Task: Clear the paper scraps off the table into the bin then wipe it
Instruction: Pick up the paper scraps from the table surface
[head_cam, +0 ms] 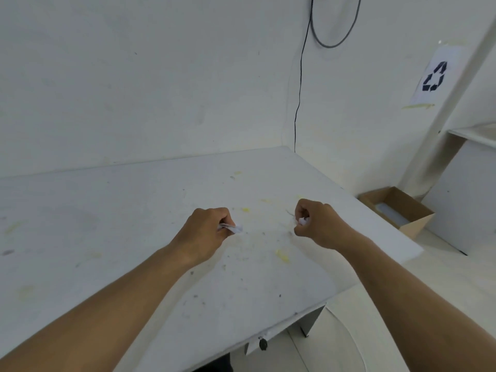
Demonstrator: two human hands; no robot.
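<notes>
Two paper scraps [233, 228], light, limp and easily crushed, sit pinched in curled fingers, one in the left hand [206, 232] and one in the right hand [319, 224], above the table [107, 210], the bin [397, 210] well right.

The flat white bench [134, 210] has a matt, smooth top, marked with yellow smears and grey specks. Small crumpled white paper scraps [233, 228] look thin and creased. The open brown box [418, 224] on the floor is plain matt cardboard. A white paper sheet with a black recycling symbol [434, 76] looks flat and dull on the painted matt wall [161, 76].
</notes>
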